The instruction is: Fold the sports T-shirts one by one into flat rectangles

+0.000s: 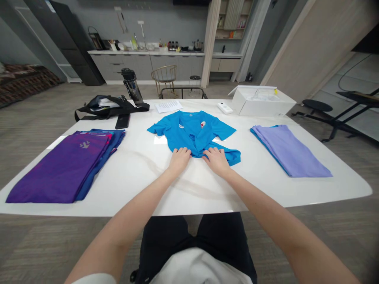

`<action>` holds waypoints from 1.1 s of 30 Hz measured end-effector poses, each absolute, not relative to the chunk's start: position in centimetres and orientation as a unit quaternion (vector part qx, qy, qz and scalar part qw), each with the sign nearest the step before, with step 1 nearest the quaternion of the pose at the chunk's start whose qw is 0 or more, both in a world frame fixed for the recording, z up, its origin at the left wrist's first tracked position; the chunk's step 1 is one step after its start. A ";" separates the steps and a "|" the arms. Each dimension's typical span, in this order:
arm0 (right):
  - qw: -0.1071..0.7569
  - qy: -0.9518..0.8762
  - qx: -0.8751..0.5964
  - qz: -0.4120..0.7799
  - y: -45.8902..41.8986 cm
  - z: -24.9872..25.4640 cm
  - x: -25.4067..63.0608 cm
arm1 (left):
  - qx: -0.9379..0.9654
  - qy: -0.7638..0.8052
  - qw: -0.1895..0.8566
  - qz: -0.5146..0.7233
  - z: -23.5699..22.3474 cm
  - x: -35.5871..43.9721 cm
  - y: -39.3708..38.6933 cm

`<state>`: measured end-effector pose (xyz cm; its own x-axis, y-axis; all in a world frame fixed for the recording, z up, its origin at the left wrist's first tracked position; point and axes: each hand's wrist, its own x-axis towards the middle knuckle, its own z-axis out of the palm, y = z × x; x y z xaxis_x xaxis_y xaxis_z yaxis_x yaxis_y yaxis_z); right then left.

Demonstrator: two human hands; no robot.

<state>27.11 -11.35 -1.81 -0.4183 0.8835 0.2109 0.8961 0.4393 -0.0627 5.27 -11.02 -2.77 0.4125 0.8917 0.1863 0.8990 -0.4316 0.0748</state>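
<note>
A bright blue short-sleeved T-shirt [189,128] lies in front of me with its collar away from me and both sleeves spread. Its lower part is bunched and folded up, and one flap sticks out to the right. My left hand [180,158] has its fingers closed over the near edge of the cloth, left of the middle. On the same edge, a little to the right, my right hand [216,159] grips the fabric. Both thumbs and the cloth under the fingers are partly hidden.
Folded purple clothes [63,167] are stacked at the left, and a folded lilac garment [291,150] lies over blue cloth at the right. Along the back of the white table [189,197] are a black bag [106,105], phone [122,121], bottle [132,86], paper [169,106] and white box [263,103].
</note>
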 end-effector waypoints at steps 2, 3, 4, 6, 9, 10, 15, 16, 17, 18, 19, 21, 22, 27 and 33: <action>0.109 -0.829 -0.548 -0.020 -11.3 -1.3 26.8 | -0.831 -0.547 0.005 -0.102 -2.5 5.4 -11.0; 0.115 -0.823 -0.557 -0.007 -11.2 -0.9 26.9 | -0.826 -0.553 -0.005 -0.109 -2.1 5.1 -11.1; 0.127 -0.813 -0.568 0.010 -11.1 -0.3 27.1 | -0.821 -0.558 -0.016 -0.122 -1.4 4.7 -11.1; 0.162 -0.787 -0.594 0.045 -10.9 0.9 27.9 | -0.809 -0.563 -0.049 -0.162 0.2 3.2 -11.1; 0.188 -0.735 -0.648 0.063 -10.4 2.2 30.0 | -0.790 -0.558 -0.126 -0.222 2.8 0.1 -11.3; 0.180 -0.715 -0.672 0.063 -10.2 2.4 30.9 | -0.783 -0.561 -0.146 -0.224 3.4 -1.1 -11.4; 0.094 -0.627 -0.767 0.098 -10.3 1.3 36.0 | -0.756 -0.629 -0.122 -0.135 3.2 -5.0 -13.4; 0.084 -0.623 -0.771 0.100 -10.8 0.9 36.9 | -0.750 -0.642 -0.091 -0.133 2.8 -5.1 -14.1; 0.084 -0.625 -0.770 0.094 -11.4 0.6 37.7 | -0.744 -0.651 -0.057 -0.139 2.3 -4.9 -14.9; 0.096 -0.635 -0.762 0.080 -12.2 0.3 38.2 | -0.742 -0.654 -0.029 -0.146 1.8 -4.4 -15.8; 0.119 -0.654 -0.745 0.061 -13.1 0.1 38.5 | -0.745 -0.649 -0.012 -0.151 1.4 -3.7 -16.7; 0.174 -0.714 -0.677 0.038 -15.1 0.0 38.4 | -0.774 -0.617 -0.026 -0.141 0.5 -1.7 -18.4; 0.195 -0.749 -0.632 0.043 -16.1 0.0 37.9 | -0.793 -0.594 -0.048 -0.126 0.2 -0.5 -19.1; 0.171 -0.829 -0.526 0.085 -19.8 -0.9 34.0 | -0.833 -0.543 -0.070 -0.075 -1.3 4.4 -20.3; 0.192 -0.763 -0.612 0.080 -20.3 -2.4 31.8 | -0.803 -0.586 -0.036 -0.101 -1.9 6.4 -18.2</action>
